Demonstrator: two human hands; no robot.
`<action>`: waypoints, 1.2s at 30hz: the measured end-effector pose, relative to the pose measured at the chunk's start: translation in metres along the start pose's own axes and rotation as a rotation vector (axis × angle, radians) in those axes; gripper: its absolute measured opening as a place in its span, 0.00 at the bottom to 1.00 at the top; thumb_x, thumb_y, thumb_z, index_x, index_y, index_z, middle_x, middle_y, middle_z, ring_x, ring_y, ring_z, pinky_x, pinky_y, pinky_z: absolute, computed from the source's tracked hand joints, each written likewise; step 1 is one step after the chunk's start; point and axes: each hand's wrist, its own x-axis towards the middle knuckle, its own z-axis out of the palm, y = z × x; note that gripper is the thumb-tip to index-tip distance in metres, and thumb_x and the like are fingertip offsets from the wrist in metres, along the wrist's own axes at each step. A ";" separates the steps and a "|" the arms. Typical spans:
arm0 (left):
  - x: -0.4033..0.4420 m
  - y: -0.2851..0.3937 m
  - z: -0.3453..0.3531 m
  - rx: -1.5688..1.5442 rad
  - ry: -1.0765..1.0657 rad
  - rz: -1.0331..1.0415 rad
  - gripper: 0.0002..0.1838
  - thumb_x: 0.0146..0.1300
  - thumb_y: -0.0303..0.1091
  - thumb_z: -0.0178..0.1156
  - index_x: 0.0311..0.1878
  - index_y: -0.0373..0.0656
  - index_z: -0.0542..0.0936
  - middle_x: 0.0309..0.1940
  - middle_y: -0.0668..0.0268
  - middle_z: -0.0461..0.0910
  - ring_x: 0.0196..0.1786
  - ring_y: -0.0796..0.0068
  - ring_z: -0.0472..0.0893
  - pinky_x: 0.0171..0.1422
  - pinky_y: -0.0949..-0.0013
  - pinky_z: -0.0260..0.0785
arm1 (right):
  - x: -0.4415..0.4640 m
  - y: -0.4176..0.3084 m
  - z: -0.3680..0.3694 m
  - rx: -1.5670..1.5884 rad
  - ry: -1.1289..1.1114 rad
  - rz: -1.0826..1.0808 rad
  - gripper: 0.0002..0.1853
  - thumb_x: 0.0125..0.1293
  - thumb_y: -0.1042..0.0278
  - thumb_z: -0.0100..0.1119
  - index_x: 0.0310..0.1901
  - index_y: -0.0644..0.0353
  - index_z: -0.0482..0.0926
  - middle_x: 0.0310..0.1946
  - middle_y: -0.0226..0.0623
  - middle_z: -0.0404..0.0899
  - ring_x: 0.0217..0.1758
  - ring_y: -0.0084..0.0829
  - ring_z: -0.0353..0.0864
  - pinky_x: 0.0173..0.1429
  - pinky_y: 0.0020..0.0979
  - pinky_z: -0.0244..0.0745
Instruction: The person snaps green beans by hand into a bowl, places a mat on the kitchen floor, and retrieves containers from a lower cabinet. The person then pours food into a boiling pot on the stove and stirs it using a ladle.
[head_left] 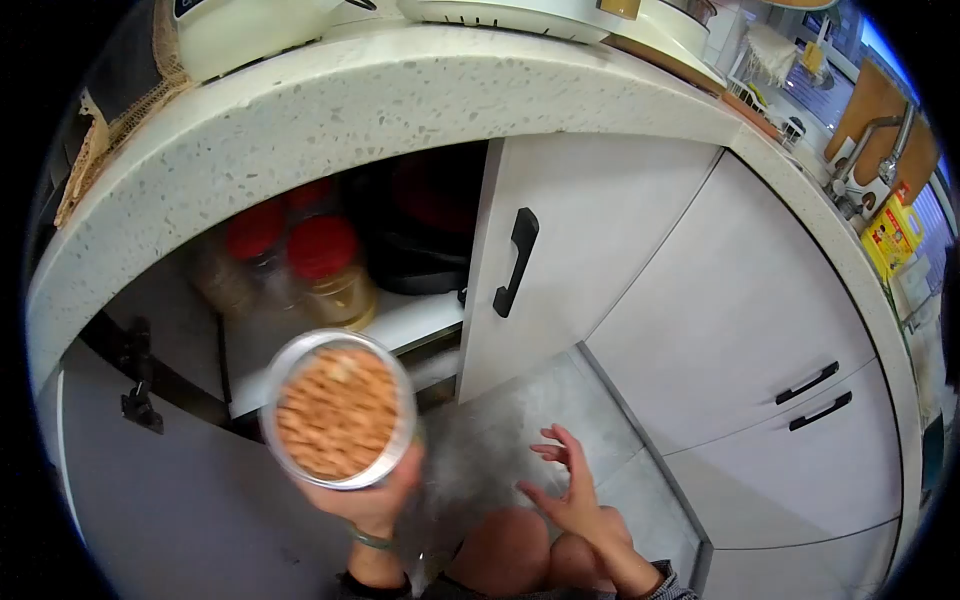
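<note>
My left hand [375,502] is wrapped round the lower side of a clear round jar of peanuts [338,408]. The jar's top faces me, its contents slightly blurred, and I cannot tell whether a clear lid covers it. A green bangle circles the left wrist. Beyond the jar, on the shelf [425,322] of the open cupboard, stands a red-lidded jar [325,255] with pale yellow contents; another red-lidded jar [257,232] is beside it. My right hand [573,488] hovers above my knees, fingers apart, holding nothing.
The left cupboard door [190,490] hangs open on its hinge. A middle door [590,230] with a black handle borders the opening. The speckled countertop [400,100] curves overhead with white appliances on it. A yellow bottle [893,235] stands near the tap [890,150] at the right.
</note>
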 end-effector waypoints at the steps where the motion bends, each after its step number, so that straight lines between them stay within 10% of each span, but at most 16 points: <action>1: 0.014 -0.014 -0.011 0.162 0.090 0.073 0.57 0.36 0.36 0.77 0.69 0.29 0.54 0.63 0.46 0.64 0.63 0.53 0.70 0.68 0.56 0.64 | -0.003 0.007 -0.005 0.006 -0.001 0.002 0.44 0.51 0.79 0.69 0.68 0.60 0.56 0.60 0.45 0.68 0.55 0.34 0.77 0.58 0.35 0.69; 9: 0.113 -0.082 -0.019 0.518 0.362 -0.066 0.48 0.46 0.41 0.76 0.69 0.38 0.61 0.62 0.50 0.69 0.63 0.60 0.71 0.69 0.63 0.60 | -0.023 0.041 -0.020 -0.015 0.117 0.152 0.36 0.54 0.82 0.66 0.65 0.60 0.62 0.51 0.40 0.73 0.42 0.25 0.80 0.45 0.24 0.72; 17: 0.134 -0.121 -0.033 0.966 0.272 0.247 0.49 0.50 0.62 0.68 0.67 0.36 0.65 0.40 0.42 0.72 0.45 0.43 0.75 0.54 0.52 0.67 | -0.033 0.059 -0.010 0.026 0.134 0.182 0.32 0.54 0.86 0.62 0.62 0.60 0.66 0.49 0.39 0.74 0.39 0.24 0.79 0.42 0.25 0.72; 23: 0.137 -0.167 -0.028 0.719 0.202 0.274 0.37 0.66 0.50 0.57 0.67 0.30 0.62 0.64 0.41 0.65 0.66 0.48 0.67 0.69 0.56 0.60 | -0.032 0.054 -0.013 0.043 0.097 0.207 0.27 0.59 0.81 0.60 0.61 0.57 0.68 0.47 0.34 0.75 0.36 0.20 0.76 0.40 0.22 0.72; 29: 0.090 -0.121 0.009 0.833 0.476 0.238 0.34 0.64 0.44 0.61 0.65 0.30 0.63 0.62 0.44 0.65 0.64 0.48 0.65 0.67 0.51 0.57 | -0.016 0.050 -0.013 0.171 0.132 0.217 0.24 0.63 0.80 0.58 0.61 0.57 0.68 0.46 0.33 0.75 0.37 0.19 0.77 0.40 0.21 0.73; 36: -0.024 -0.011 0.102 0.076 0.140 0.322 0.25 0.62 0.27 0.58 0.60 0.33 0.63 0.57 0.55 0.60 0.60 0.61 0.62 0.67 0.58 0.53 | -0.015 0.071 -0.002 0.396 0.272 0.379 0.20 0.65 0.76 0.56 0.59 0.57 0.69 0.44 0.35 0.75 0.38 0.25 0.80 0.42 0.26 0.76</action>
